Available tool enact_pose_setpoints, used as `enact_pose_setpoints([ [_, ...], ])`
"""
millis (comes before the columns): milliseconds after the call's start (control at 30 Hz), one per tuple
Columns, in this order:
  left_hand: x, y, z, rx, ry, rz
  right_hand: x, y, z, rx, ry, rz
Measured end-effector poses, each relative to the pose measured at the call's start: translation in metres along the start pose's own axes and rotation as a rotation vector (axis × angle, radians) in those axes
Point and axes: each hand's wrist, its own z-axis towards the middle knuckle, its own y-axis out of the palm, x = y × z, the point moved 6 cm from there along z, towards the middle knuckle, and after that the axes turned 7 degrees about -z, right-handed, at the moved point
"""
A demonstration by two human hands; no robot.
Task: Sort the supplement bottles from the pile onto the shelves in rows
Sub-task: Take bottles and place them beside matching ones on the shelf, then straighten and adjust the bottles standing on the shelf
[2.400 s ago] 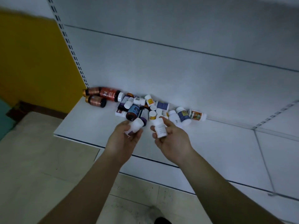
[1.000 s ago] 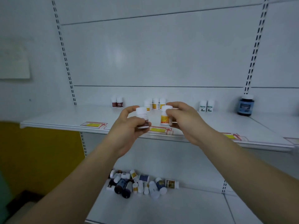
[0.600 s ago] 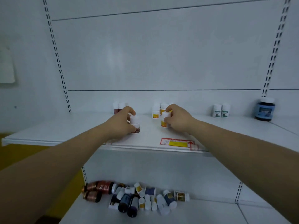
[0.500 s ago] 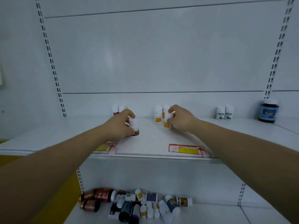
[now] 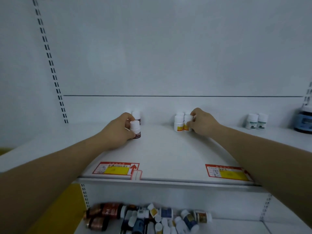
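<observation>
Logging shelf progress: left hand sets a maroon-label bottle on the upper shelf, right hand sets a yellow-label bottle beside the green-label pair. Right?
Not the green-label pair, which stands apart to the right: in the head view the right hand sets its yellow-label bottle beside the other yellow-label bottles. The rest holds.

Left hand [image 5: 118,130] grips a maroon-label bottle [image 5: 135,130] upright on the upper shelf [image 5: 168,154], left of centre. Right hand [image 5: 200,123] holds a yellow-label bottle [image 5: 187,123] just beside its twin [image 5: 178,124]. The pile [image 5: 152,218] sprawls across the lower shelf [image 5: 278,227] at bottom.
</observation>
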Motion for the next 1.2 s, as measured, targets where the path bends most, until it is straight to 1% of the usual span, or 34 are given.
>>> enact_pose_setpoints([
  [200, -0.012, -0.009, 0.013, 0.01, -0.01, 0.082, 0.002, 0.002, 0.0, -0.017, 0.023, 0.009],
  [267, -0.017, -0.013, 0.016, 0.012, -0.021, 0.106, -0.004, -0.012, -0.007, 0.079, 0.004, 0.021],
  [333, -0.021, -0.016, 0.02, 0.01, -0.03, 0.139, -0.024, -0.027, -0.02, 0.201, -0.099, 0.041],
  [367, -0.022, -0.018, 0.022, 0.01, -0.028, 0.148, -0.039, -0.028, -0.028, 0.195, -0.172, 0.044],
  [400, -0.022, -0.018, 0.024, 0.011, -0.024, 0.151, -0.056, -0.023, -0.038, 0.126, -0.241, 0.038],
  [500, -0.023, -0.017, 0.03, 0.015, -0.005, 0.161, -0.098, 0.021, -0.068, -0.281, -0.346, -0.075],
  [533, -0.023, -0.016, 0.032, 0.014, 0.0, 0.164, -0.105, 0.035, -0.076, -0.377, -0.364, -0.137],
  [567, -0.024, -0.016, 0.034, 0.014, 0.003, 0.162, -0.11, 0.045, -0.08, -0.429, -0.377, -0.194],
  [633, -0.027, -0.016, 0.037, 0.02, 0.007, 0.157, -0.112, 0.054, -0.081, -0.457, -0.38, -0.265],
  [767, -0.031, -0.017, 0.042, 0.031, 0.019, 0.179, -0.109, 0.057, -0.081, -0.475, -0.388, -0.319],
  [1067, -0.036, -0.017, 0.052, 0.034, -0.009, 0.185, -0.111, 0.055, -0.08, -0.423, -0.367, -0.311],
  [1200, -0.036, -0.019, 0.046, 0.018, -0.055, 0.156, -0.113, 0.049, -0.084, -0.402, -0.35, -0.248],
])
